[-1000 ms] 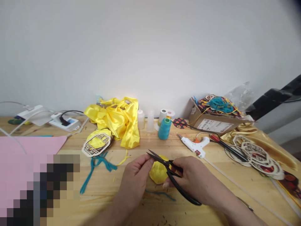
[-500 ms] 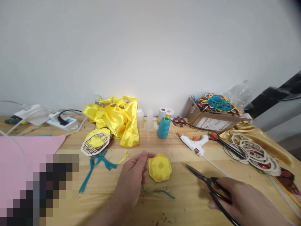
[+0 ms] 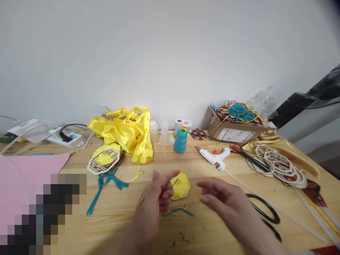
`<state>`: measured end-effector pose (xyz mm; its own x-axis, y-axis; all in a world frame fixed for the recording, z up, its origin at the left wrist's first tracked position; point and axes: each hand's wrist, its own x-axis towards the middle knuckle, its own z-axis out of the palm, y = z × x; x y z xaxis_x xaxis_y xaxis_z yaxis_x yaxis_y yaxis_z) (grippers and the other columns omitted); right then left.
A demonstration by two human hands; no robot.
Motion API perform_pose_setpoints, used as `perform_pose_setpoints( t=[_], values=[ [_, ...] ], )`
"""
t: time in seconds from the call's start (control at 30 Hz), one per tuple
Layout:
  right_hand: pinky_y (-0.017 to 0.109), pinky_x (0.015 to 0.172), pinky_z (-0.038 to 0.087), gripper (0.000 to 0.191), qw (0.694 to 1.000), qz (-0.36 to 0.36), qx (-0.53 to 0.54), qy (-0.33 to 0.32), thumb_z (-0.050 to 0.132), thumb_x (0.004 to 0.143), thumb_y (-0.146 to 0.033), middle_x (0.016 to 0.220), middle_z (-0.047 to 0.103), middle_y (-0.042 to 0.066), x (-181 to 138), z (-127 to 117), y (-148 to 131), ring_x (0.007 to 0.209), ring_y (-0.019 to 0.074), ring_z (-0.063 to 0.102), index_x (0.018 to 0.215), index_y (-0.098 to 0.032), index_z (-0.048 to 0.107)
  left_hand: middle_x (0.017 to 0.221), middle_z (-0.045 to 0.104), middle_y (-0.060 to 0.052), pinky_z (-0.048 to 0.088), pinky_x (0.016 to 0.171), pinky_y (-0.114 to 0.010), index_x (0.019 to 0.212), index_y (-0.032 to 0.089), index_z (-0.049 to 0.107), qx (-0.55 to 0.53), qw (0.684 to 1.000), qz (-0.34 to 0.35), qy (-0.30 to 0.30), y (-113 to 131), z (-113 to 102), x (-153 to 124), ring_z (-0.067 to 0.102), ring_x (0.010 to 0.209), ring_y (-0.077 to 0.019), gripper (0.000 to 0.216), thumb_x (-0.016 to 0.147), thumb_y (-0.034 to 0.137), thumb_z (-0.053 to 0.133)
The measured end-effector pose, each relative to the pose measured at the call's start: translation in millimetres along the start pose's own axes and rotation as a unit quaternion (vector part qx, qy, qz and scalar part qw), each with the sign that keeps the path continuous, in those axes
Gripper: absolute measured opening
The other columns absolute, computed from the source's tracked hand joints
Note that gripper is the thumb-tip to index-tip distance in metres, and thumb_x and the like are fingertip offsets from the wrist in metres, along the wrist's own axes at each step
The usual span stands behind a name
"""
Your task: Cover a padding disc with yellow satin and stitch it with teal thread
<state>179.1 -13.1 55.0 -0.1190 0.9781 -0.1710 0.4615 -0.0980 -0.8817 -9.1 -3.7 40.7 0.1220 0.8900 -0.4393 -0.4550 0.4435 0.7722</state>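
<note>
The left hand (image 3: 155, 194) is holding a thin teal cord (image 3: 178, 210) in its curled fingers, the loose tail lying wavy on the grained wooden table (image 3: 191, 163). A rounded disc of yellow cloth (image 3: 183, 184) is lying partly hidden behind that hand. The right hand (image 3: 223, 200) is hovering apart, thumb and fingers parted, while black scissors (image 3: 277, 220) are showing looped, glossy handles beside it.
</note>
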Motion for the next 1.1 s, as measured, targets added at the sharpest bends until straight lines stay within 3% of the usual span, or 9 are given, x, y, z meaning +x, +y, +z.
perform_pose_setpoints(
  t=[0.13, 0.23, 0.33, 0.47, 0.6, 0.7, 0.9, 1.03, 1.1],
  values=[
    [0.023, 0.054, 0.039, 0.029, 0.987, -0.005, 0.153, -0.041, 0.071, 0.065, -0.029, 0.064, 0.054, -0.003, 19.9, 40.0, -20.0, 0.058, 0.0109, 0.047, 0.090, -0.017, 0.068, 0.059, 0.032, 0.006, 0.018, 0.046, -0.021, 0.109, 0.018, 0.068, 0.036, 0.999, 0.029, -0.021, -5.9, -0.6, -4.0, 0.022, 0.051, -0.0084, 0.063, 0.077, 0.067, 0.046],
    [0.024, 0.058, 0.039, 0.010, 0.981, -0.038, 0.181, -0.052, 0.068, 0.070, -0.026, 0.060, 0.056, -0.003, 25.7, 45.6, -20.2, 0.059, 0.0113, 0.049, 0.072, -0.017, 0.068, 0.059, 0.033, 0.007, 0.020, 0.046, -0.022, 0.114, 0.019, 0.064, 0.050, 0.998, 0.036, -0.030, -7.7, -2.2, -6.0, 0.023, 0.051, -0.0089, 0.062, 0.079, 0.066, 0.043],
    [0.024, 0.059, 0.040, 0.014, 0.985, -0.068, 0.155, -0.028, 0.063, 0.074, -0.021, 0.062, 0.058, -0.002, 26.1, 42.4, -18.7, 0.061, 0.0114, 0.051, 0.061, -0.016, 0.062, 0.057, 0.035, 0.007, 0.021, 0.047, -0.023, 0.117, 0.018, 0.061, 0.061, 0.997, 0.024, -0.042, -8.2, -4.5, -7.6, 0.025, 0.050, -0.0089, 0.055, 0.083, 0.058, 0.046],
    [0.021, 0.060, 0.039, 0.015, 0.990, -0.102, 0.094, 0.001, 0.062, 0.075, -0.016, 0.063, 0.055, -0.003, 24.5, 39.1, -18.9, 0.061, 0.0093, 0.050, 0.060, -0.017, 0.060, 0.056, 0.041, 0.007, 0.025, 0.047, -0.023, 0.113, 0.015, 0.061, 0.136, 0.988, 0.038, -0.066, -7.7, -7.2, -9.6, 0.032, 0.050, -0.0094, 0.041, 0.081, 0.040, 0.059],
    [0.020, 0.058, 0.037, 0.018, 0.991, -0.117, 0.062, 0.006, 0.062, 0.075, -0.013, 0.062, 0.054, -0.003, 23.1, 37.7, -19.2, 0.061, 0.0086, 0.050, 0.058, -0.016, 0.058, 0.062, 0.048, 0.004, 0.031, 0.051, -0.024, 0.111, 0.017, 0.061, 0.220, 0.971, 0.058, -0.068, -5.7, -8.3, -11.3, 0.039, 0.054, -0.0112, 0.035, 0.083, 0.037, 0.056],
    [0.020, 0.059, 0.038, 0.016, 0.990, -0.127, 0.055, 0.006, 0.062, 0.075, -0.011, 0.063, 0.055, -0.003, 22.7, 38.6, -18.3, 0.062, 0.0088, 0.050, 0.059, -0.016, 0.060, 0.064, 0.052, 0.003, 0.033, 0.052, -0.024, 0.102, 0.019, 0.065, 0.256, 0.962, 0.077, -0.060, -3.8, -7.7, -12.7, 0.040, 0.055, -0.0122, 0.026, 0.083, 0.034, 0.055],
    [0.021, 0.057, 0.038, 0.016, 0.988, -0.135, 0.068, 0.019, 0.062, 0.075, -0.014, 0.062, 0.055, -0.002, 21.8, 38.8, -21.3, 0.060, 0.0097, 0.050, 0.060, -0.017, 0.059, 0.053, 0.042, 0.006, 0.030, 0.051, -0.024, 0.072, 0.020, 0.064, 0.332, 0.935, 0.107, -0.056, -1.5, -4.7, -16.7, 0.037, 0.052, -0.0119, 0.022, 0.085, 0.031, 0.050],
    [0.022, 0.055, 0.039, 0.020, 0.975, -0.199, 0.096, 0.037, 0.060, 0.078, -0.022, 0.061, 0.053, -0.002, 2.6, 12.0, -33.7, 0.058, 0.0102, 0.049, 0.059, -0.019, 0.055, 0.051, 0.041, 0.006, 0.028, 0.049, -0.022, 0.065, 0.018, 0.060, 0.274, 0.958, 0.076, -0.032, 0.1, -4.7, -16.0, 0.035, 0.050, -0.0101, 0.022, 0.081, 0.033, 0.056],
    [0.022, 0.054, 0.040, 0.031, 0.960, -0.264, 0.069, -0.057, 0.057, 0.082, -0.031, 0.055, 0.052, -0.004, -11.8, -4.7, -38.6, 0.053, 0.0095, 0.049, 0.054, -0.021, 0.051, 0.049, 0.041, 0.007, 0.026, 0.046, -0.021, 0.063, 0.018, 0.059, 0.187, 0.980, 0.068, -0.001, 1.3, -6.8, -12.5, 0.033, 0.048, -0.0086, 0.021, 0.078, 0.033, 0.061]
  ],
)
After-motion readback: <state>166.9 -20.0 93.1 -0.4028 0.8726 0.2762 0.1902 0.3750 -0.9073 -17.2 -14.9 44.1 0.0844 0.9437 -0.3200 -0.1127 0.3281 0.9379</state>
